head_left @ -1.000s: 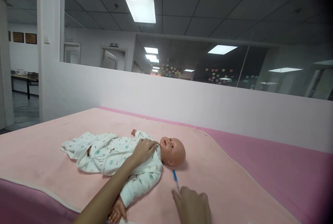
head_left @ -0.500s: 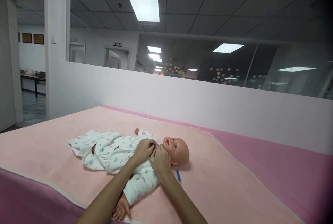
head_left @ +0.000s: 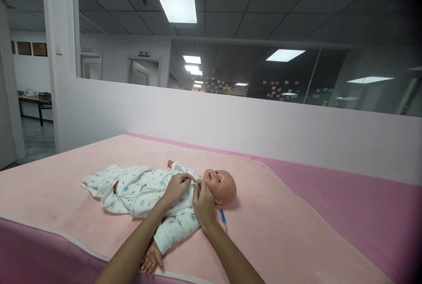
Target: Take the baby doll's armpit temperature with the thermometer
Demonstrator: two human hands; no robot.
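A bald baby doll (head_left: 224, 185) lies on its back on a pink sheet (head_left: 280, 231), head to the right. It wears a white patterned garment (head_left: 180, 231) with overlapping front panels. My left hand (head_left: 178, 187) is over the doll's chest, its fingers pinched on the garment near the neckline. Beside it, just below the doll's chin, my right hand (head_left: 203, 201) pinches a thin white tie or edge of the same garment. A small gap with the white strip shows between the two hands. The fingertips are partly hidden.
A blue-capped pen-like item (head_left: 223, 216) lies by the doll's head, right of my right wrist. A white low wall (head_left: 247, 119) with a window above runs behind the bed. At the left is an open doorway with a table (head_left: 36, 98) beyond.
My hands have moved slightly apart, and a white strip now shows between them. The whole view has shifted a little, so the doll appears slightly further left and higher.
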